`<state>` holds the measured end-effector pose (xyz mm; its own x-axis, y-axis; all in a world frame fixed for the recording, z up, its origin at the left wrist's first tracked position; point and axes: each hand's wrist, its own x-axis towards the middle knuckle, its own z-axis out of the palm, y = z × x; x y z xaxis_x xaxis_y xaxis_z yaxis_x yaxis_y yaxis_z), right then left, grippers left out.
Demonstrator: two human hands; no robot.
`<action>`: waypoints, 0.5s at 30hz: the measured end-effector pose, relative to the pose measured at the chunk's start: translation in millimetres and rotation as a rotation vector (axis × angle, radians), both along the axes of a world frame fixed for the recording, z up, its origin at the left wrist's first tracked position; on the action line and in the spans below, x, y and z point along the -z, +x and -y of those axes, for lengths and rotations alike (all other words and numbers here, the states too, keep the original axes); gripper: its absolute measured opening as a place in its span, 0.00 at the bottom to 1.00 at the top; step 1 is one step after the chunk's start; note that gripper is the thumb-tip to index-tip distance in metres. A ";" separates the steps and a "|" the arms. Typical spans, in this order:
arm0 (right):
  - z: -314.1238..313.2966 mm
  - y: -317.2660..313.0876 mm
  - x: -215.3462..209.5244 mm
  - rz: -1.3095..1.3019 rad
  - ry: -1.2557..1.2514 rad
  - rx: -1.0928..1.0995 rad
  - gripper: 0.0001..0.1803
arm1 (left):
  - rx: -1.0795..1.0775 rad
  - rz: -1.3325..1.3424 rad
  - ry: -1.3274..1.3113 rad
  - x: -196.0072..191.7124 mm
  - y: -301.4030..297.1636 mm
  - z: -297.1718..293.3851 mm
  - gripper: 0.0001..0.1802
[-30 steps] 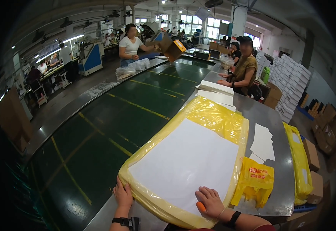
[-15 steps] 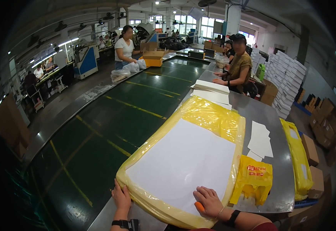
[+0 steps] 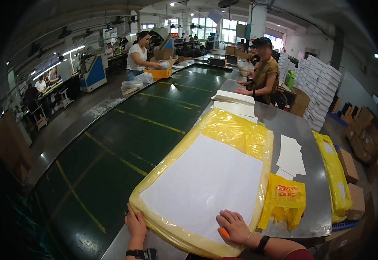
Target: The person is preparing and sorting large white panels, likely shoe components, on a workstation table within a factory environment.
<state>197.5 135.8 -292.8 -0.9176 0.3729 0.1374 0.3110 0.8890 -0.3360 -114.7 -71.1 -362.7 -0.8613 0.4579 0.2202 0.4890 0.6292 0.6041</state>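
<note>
A large stack (image 3: pixel 206 182) of white sheets, wrapped in yellow plastic film, lies slanted on the metal table in front of me. My left hand (image 3: pixel 136 223) grips its near left corner, fingers along the side and thumb toward me. On the white top sheet, near the lower right, rests my right hand (image 3: pixel 234 228), palm down. An orange object (image 3: pixel 224 233) with a rounded end pokes out from under that hand; the rest of it is covered, so its kind is unclear. Right of the stack lies a crumpled yellow plastic bag (image 3: pixel 285 199).
A green conveyor belt (image 3: pixel 124 143) runs along the left. Loose white cards (image 3: pixel 290 156) and a white paper pile (image 3: pixel 235 97) lie on the table (image 3: pixel 314 190). One person (image 3: pixel 264 71) stands at the far right, another (image 3: pixel 137 56) across the belt by an orange bin (image 3: pixel 160 73).
The view has shifted slightly. The person across the belt has turned and reached into the orange bin with a clear bag. Both my hands stay where they were on the stack.
</note>
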 end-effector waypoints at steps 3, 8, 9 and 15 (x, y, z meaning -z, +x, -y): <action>0.1 -0.5 1.1 -0.004 -0.005 0.003 0.27 | -0.006 0.012 0.011 0.1 -0.6 0.8 0.33; 0.6 -0.1 2.4 -0.035 -0.009 -0.015 0.26 | -0.010 0.007 0.004 -2.8 1.0 2.8 0.32; 1.0 0.3 1.6 -0.035 -0.009 -0.016 0.26 | -0.003 -0.009 0.013 -1.3 0.9 3.7 0.32; 0.4 0.7 2.7 -0.035 0.007 -0.017 0.26 | 0.001 -0.016 0.000 3.0 -1.3 3.3 0.32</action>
<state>198.1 135.3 -295.5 -0.9185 0.3562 0.1718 0.2839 0.8964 -0.3405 -116.0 -74.4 -365.7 -0.8569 0.4591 0.2344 0.4998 0.6285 0.5960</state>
